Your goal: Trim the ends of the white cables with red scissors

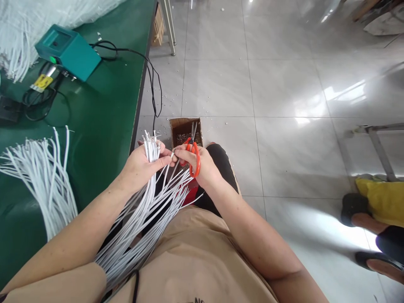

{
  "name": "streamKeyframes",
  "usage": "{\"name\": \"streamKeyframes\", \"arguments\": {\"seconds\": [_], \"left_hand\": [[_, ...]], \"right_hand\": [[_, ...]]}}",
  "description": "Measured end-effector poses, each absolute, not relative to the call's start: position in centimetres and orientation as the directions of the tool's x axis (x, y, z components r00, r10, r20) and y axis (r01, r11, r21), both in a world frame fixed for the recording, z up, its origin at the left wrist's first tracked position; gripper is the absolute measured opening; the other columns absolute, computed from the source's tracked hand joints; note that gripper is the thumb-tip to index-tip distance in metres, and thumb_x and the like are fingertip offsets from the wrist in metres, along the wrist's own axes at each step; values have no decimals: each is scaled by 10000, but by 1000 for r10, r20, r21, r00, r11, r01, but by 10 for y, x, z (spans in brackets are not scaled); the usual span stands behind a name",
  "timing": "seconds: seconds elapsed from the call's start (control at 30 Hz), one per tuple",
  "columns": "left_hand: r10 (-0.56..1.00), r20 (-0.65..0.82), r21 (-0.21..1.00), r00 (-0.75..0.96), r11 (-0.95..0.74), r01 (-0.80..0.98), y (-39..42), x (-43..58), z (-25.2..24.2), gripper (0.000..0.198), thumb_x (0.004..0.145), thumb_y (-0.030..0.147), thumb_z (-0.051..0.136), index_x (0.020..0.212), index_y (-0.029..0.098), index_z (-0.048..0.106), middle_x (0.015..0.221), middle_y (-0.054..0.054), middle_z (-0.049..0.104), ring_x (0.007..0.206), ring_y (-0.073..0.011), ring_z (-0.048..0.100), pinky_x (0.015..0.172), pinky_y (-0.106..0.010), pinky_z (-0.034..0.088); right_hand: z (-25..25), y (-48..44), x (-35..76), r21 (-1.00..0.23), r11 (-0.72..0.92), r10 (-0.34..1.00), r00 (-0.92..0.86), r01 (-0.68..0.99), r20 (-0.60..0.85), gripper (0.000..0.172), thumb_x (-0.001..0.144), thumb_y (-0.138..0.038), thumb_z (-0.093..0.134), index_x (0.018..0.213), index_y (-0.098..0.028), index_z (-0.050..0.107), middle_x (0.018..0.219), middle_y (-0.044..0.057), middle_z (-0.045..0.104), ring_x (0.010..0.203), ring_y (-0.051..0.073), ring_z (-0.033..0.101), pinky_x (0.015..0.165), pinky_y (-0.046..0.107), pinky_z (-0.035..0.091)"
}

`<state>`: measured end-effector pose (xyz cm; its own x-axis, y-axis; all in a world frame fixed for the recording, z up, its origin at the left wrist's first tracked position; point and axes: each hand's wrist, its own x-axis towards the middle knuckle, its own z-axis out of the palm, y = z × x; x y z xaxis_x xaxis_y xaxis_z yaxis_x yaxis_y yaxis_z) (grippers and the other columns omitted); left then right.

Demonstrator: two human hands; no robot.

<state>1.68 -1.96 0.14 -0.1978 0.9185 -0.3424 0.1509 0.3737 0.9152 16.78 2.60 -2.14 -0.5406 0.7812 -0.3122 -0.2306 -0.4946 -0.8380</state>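
Note:
My left hand (139,167) is closed around a bundle of white cables (152,152), whose stripped-looking ends stick up above the fist. Its thumb and fingertip also pinch the end of a single white cable (172,155). The fingertips of my right hand (205,168) meet that same end from the other side. Red-handled scissors (198,162) hang in my right hand, their blades pointing away from me over a cardboard box (174,126). More white cables (132,240) trail across my lap.
On the green table (104,113) at left lie another bunch of white cables (50,181), a teal device (72,52) with black cords, and clear plastic wrapping. Small scraps dot the tiled floor (217,88). Another person's foot (356,210) and a metal frame (380,153) are at right.

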Motion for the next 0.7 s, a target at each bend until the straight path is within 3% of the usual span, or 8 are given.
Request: {"name": "streamKeyframes", "arguments": {"seconds": [0.07,0.2,0.37,0.57,0.7], "left_hand": [[912,-354,918,-207,381,109,-19,17,0,274,629,296,769,767,201,553,752,-3,662,689,-181,635,760,-362,513],[899,-298,895,-321,380,233,-17,17,2,354,541,295,815,750,193,549,754,-10,666,736,-194,621,757,-357,504],[906,-281,879,-318,375,293,-17,15,0,312,547,304,818,734,183,600,745,-15,662,748,-204,619,759,-355,495],[911,-355,910,-209,388,145,-18,12,3,264,624,318,797,798,185,650,858,-29,682,814,-190,634,838,-351,497],[883,-448,875,-143,466,133,-17,6,3,345,676,373,764,962,190,702,1014,-64,701,944,-215,642,889,-336,483]], "right_hand": [[-22,26,167,-846,-494,805,-473,-202,-358,226,722,-376,679,663,-162,642,642,-6,599,615,92,501,622,229,422],[-17,25,169,-882,-453,863,-313,-129,-397,307,716,-469,686,713,-163,660,628,-23,566,592,85,465,615,227,415],[-22,22,169,-957,-291,887,-380,-22,-261,250,732,-426,665,759,-177,662,698,-19,605,629,100,509,606,227,414],[-43,31,169,-951,-158,957,-197,266,-214,219,779,-371,585,728,-171,658,646,-11,568,627,120,498,612,252,397],[-34,33,172,-972,9,990,-136,234,-23,173,815,-251,520,843,-194,681,877,26,633,767,139,568,711,261,441]]}}
